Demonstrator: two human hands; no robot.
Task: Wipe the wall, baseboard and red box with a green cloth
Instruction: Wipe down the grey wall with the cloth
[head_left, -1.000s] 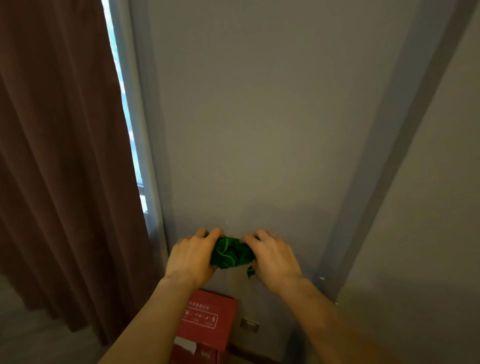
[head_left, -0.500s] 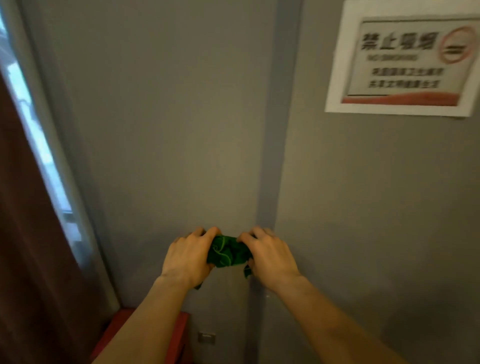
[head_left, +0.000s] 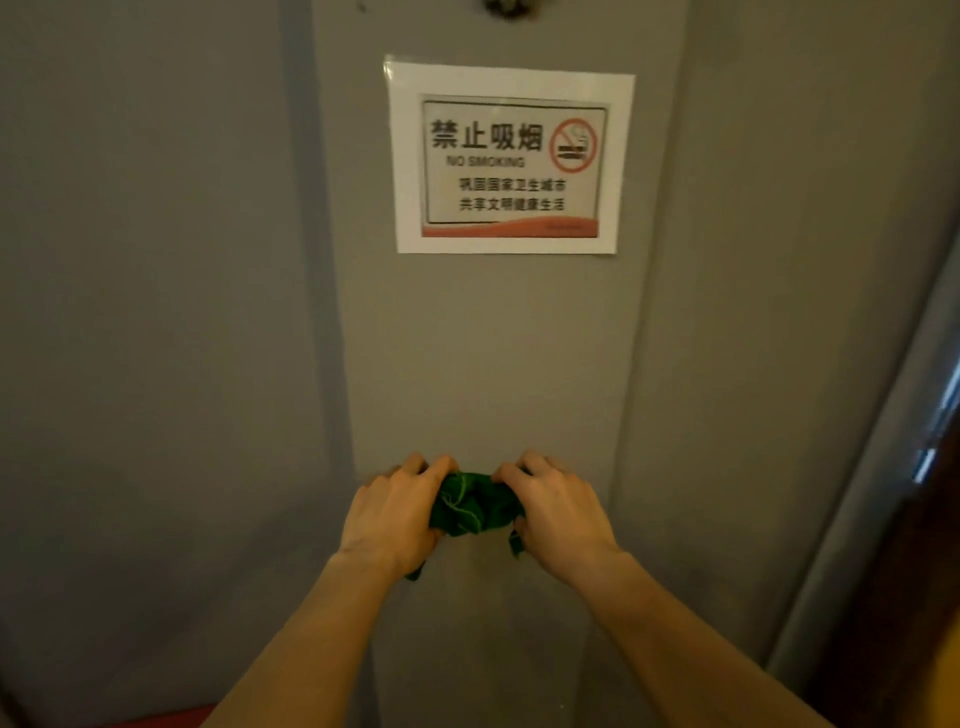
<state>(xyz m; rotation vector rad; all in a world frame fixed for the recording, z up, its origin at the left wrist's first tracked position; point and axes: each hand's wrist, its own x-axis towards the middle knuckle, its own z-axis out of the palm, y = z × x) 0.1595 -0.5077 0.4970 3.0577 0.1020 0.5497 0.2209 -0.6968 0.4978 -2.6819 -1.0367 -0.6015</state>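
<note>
Two hands share one bundle: our left hand (head_left: 395, 514) and right hand (head_left: 558, 519) both curl their fingers tight around the green cloth (head_left: 475, 503), which sits bunched between them, with loose tails hanging out below each palm. Whether the wad presses on the wall (head_left: 493, 364) beyond our fingertips or is held just off it, we cannot tell from this view.

We judge several risks from here. Balled up this small, the cloth offers little face to the paint, so a stroke may leave our knuckles rubbing the surface instead of the fabric. Well above our fingers hangs a no-smoking sign (head_left: 506, 161) of paper; an upward sweep could catch its lower edge and curl or tear it. A dangling tail could slip free if either hand eases off, and the whole cloth would drop.

Below our forearms only a red strip (head_left: 156, 719) shows at the bottom edge, probably the red box. The baseboard is out of sight, so reaching for it blind could mean bumping the box.
</note>
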